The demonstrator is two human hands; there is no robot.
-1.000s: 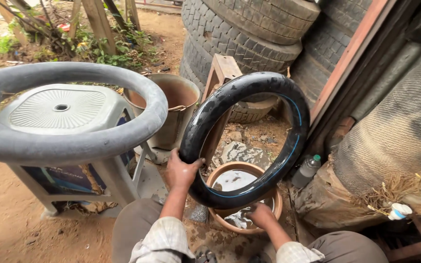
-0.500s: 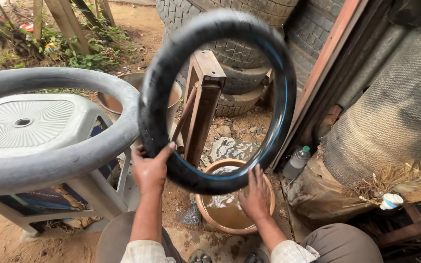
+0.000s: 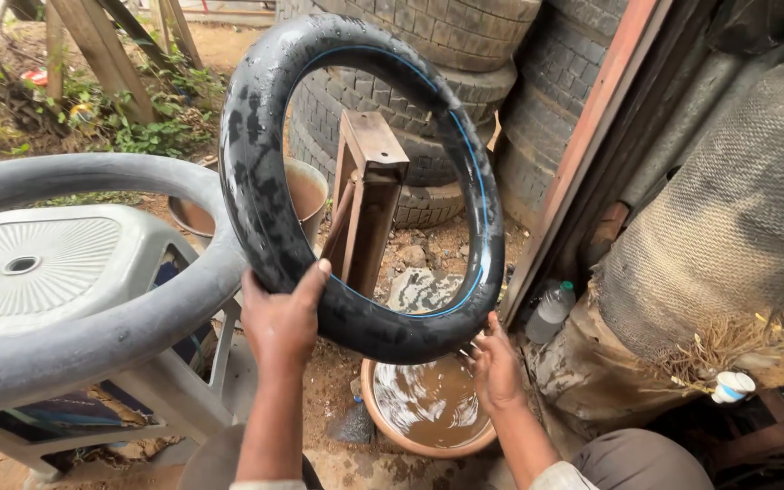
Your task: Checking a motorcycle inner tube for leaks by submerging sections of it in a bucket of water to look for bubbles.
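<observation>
Left hand clamped on lower-left of wet black inner tube; right hand gripping its lower-right edge. Tube held upright above basin of muddy water. Second grey tube on plastic stool, left; stacked tyres behind

inner tube held upright at centre, above basin of water | second tube laid on stool at 9 o'clock | stacked tyres at 12 | bottle at 3
</observation>
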